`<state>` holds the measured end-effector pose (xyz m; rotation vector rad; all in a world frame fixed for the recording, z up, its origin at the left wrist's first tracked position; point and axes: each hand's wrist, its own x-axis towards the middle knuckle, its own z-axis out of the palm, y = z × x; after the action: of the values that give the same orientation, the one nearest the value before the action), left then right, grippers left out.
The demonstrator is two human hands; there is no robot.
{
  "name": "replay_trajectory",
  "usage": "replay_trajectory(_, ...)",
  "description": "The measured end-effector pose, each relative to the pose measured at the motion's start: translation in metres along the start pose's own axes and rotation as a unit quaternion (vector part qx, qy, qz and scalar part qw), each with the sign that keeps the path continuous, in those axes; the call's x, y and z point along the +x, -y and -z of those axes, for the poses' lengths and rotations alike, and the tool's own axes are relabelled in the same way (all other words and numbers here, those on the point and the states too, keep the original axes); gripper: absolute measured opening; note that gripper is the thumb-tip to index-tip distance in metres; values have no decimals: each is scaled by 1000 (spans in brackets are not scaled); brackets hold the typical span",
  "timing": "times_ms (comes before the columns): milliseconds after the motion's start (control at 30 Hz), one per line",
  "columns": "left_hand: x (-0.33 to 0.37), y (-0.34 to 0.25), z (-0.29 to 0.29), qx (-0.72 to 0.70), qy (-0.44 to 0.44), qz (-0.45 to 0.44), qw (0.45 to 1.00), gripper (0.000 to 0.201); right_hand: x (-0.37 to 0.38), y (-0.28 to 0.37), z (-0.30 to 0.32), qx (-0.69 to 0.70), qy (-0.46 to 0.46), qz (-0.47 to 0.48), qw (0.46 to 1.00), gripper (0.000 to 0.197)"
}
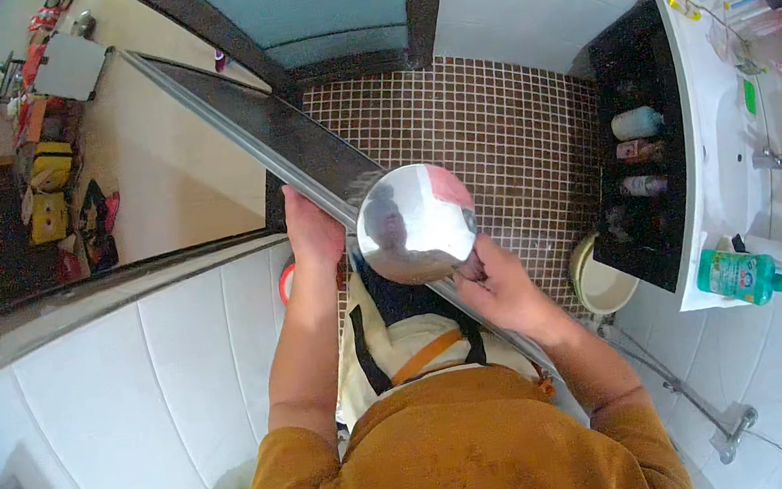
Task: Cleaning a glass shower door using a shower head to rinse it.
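We see a shiny, round metal piece (416, 223) before the person's torso, above the slanting edge of a door (307, 156); its exact kind we cannot tell. The fingers of the right hand (501, 284) close on its lower right rim. The left hand (314, 236) lies against the door edge; its fingers are largely hidden, so we cannot tell whether they grip. Beyond, we note a floor (513, 115) of small brown tiles. At right, a white tabletop (703, 147) with a sink carries a green bottle (741, 274); a pale basin (609, 285) stands below, near the right hand.
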<state>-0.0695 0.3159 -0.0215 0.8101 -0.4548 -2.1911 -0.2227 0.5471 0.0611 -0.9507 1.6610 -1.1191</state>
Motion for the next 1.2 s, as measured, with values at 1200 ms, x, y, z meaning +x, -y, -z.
replay_trajectory(1200, -22, 5, 40, 96, -78, 83, 989, 59, -190, -39, -4, -171, -112, -192, 960, 32)
